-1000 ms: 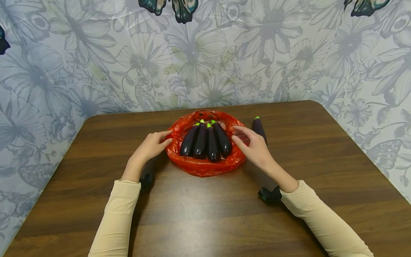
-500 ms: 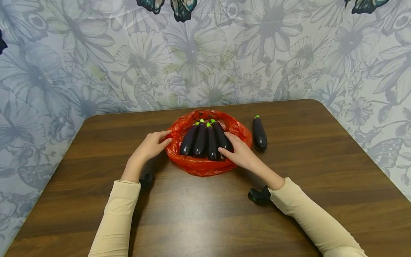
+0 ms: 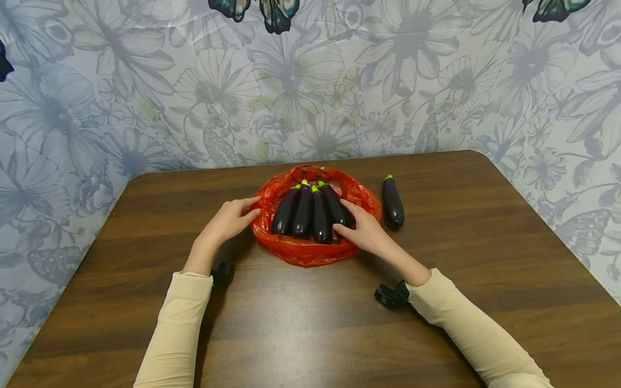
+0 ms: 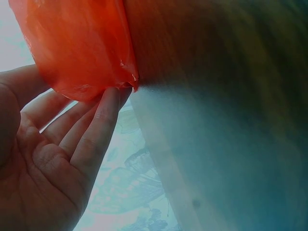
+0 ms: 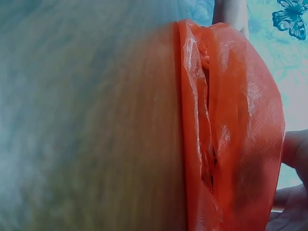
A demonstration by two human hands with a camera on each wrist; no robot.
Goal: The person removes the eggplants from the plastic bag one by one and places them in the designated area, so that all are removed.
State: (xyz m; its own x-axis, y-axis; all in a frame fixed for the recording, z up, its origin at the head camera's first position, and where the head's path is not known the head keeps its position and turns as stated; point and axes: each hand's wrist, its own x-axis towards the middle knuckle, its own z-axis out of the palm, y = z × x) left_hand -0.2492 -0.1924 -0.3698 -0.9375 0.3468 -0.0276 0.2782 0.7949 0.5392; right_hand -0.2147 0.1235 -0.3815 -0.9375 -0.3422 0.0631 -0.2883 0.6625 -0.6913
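Observation:
Several dark purple eggplants (image 3: 302, 215) with bright green stem ends lie side by side in a red plastic bag (image 3: 305, 256), its rim rolled down around them. My right hand (image 3: 366, 231) reaches over the bag's right side and holds the rightmost eggplant (image 3: 333, 202) there, thumb in front and fingers behind. Its grasp is partly hidden by the hand itself, and by the bag wall in the right wrist view. My left hand (image 3: 228, 221) touches the bag's left side with fairly straight fingers; the left wrist view shows the fingers (image 4: 98, 120) against the red plastic (image 4: 79, 43).
One more eggplant (image 3: 392, 203) lies on the brown wooden table (image 3: 291, 323), just right of the bag. The table's far edge runs close behind the bag, before a floral-patterned wall (image 3: 310, 97). Black wrist cameras (image 3: 392, 295) sit under both wrists.
My right hand has moved left and down from the bag's right rim to the rightmost eggplant, uncovering the loose eggplant on the table. My left hand has stayed at the bag's left side.

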